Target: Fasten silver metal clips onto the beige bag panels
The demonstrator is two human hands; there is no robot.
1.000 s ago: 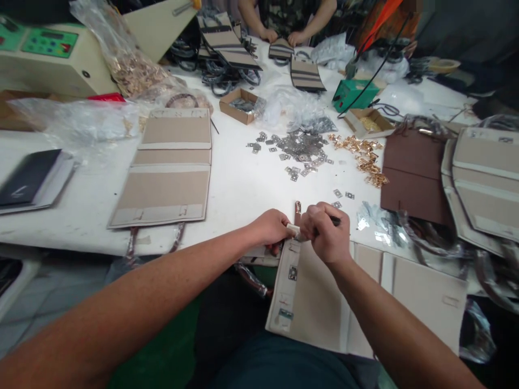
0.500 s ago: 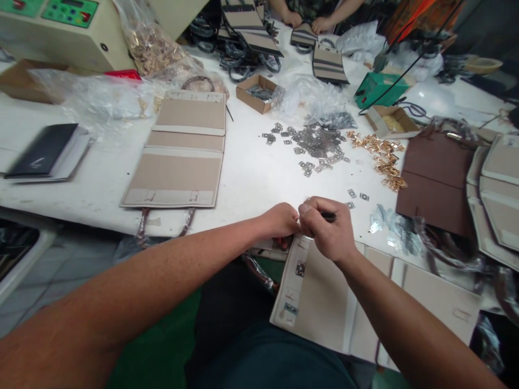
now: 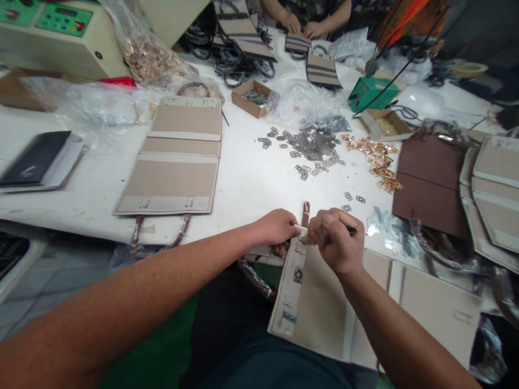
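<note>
A beige bag panel lies over the table's front edge, above my lap. My left hand is closed on its far left corner, thumb on top, other fingers partly hidden underneath. My right hand is wrapped round a slim tool with a dark handle end; its working tip is hard to make out, close to the panel's corner. Between the hands, a short brown strap with a metal end sticks out past the panel's edge. A metal plate and a greyish plate sit along the panel's left strip.
Loose metal plates and gold fittings lie spread beyond my hands. Another flat bag rests at left, near a dark booklet. Brown and beige bag pieces stand at right. Across the table, a co-worker's hands handle a panel.
My right hand has shifted right and slightly down with the tool, uncovering the brown strap. My left hand keeps its hold on the corner. The whole view has shifted slightly.
</note>
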